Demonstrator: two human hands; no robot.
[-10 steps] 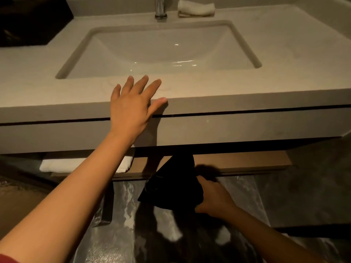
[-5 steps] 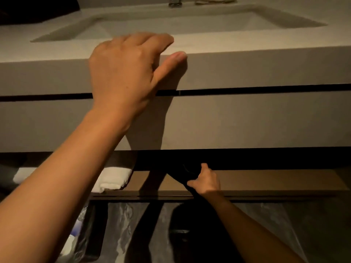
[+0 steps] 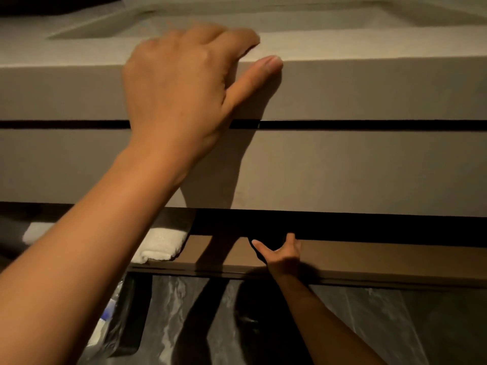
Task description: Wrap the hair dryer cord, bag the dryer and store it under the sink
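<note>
Under the pale stone vanity counter (image 3: 369, 88), on the brown wooden shelf (image 3: 395, 259), the right hand (image 3: 283, 255) spreads wide against one black fabric dryer bag (image 3: 270, 242) (mostly lost in shadow). Bare shelf runs rightward. The left hand (image 3: 179, 96) grips the counter's front edge. One folded white towel (image 3: 160, 246) lies left.

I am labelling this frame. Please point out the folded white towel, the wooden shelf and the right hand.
folded white towel (image 3: 163, 245), head view, its rolled front end.
wooden shelf (image 3: 382, 256), head view, bare top right of the hand.
right hand (image 3: 284, 256), head view, the back of the hand.
</note>
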